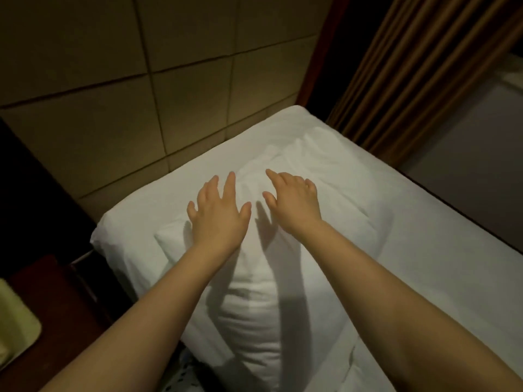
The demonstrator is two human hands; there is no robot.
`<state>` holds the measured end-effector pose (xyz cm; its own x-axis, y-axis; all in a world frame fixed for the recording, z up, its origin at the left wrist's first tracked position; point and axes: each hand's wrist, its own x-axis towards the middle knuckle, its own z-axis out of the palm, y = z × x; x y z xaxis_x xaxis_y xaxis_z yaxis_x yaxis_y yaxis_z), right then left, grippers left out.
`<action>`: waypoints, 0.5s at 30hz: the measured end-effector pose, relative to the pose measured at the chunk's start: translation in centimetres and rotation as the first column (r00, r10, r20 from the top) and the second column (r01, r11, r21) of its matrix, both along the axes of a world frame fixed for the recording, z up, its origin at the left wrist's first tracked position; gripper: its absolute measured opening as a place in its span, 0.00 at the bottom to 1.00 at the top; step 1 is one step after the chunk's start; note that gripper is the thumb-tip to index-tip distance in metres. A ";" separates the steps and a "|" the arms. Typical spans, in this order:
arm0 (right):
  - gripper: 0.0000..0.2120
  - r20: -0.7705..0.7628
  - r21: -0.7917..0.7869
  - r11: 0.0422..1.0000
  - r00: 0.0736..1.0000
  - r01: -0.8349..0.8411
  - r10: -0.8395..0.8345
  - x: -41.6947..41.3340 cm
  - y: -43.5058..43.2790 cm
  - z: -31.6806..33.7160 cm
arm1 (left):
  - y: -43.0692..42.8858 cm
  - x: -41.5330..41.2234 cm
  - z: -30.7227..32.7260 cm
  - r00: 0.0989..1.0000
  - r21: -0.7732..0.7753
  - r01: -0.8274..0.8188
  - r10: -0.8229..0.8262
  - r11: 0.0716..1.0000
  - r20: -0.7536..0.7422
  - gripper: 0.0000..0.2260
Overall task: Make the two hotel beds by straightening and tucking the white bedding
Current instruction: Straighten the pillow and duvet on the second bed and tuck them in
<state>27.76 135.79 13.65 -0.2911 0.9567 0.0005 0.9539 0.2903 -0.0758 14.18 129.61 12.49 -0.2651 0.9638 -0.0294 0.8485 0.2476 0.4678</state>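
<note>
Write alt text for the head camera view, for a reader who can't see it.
A person's left hand and right hand reach with fingers spread over a plump white pillow on a white-sheeted bed in a dim room. A padded tan wall panel stands behind the head of the bed, and a brown curtain hangs at the right.

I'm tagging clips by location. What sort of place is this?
Most likely a hotel bedroom: white bedding with a pillow on it, a padded panelled wall behind, and heavy brown curtains alongside.
</note>
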 end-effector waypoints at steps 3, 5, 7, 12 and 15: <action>0.24 -0.001 -0.063 0.998 1.000 -0.010 0.010 -2.9 4.7 -3.1 | 3.7 -1.5 -3.1 0.999 -0.095 -0.010 0.015 0.995 0.051 0.30; 0.23 -0.002 -0.086 0.996 1.000 -0.029 0.029 -3.9 7.0 -5.1 | 5.8 -1.5 -5.0 0.998 -0.177 0.007 0.005 0.984 0.067 0.32; 0.23 -0.009 -0.082 0.995 0.998 -0.058 0.057 -4.0 8.6 -6.3 | 7.7 -1.2 -6.6 0.996 -0.237 0.028 -0.008 0.971 0.084 0.33; 0.21 -0.023 -0.043 0.992 0.993 -0.117 0.116 -0.2 12.2 -7.4 | 11.4 -0.1 -8.2 0.988 -0.339 0.084 -0.035 0.937 0.148 0.39; 0.24 0.044 -0.088 0.983 0.986 -0.160 0.164 2.1 14.5 -6.8 | 14.1 0.1 -8.6 0.974 -0.383 0.091 -0.001 0.919 0.229 0.41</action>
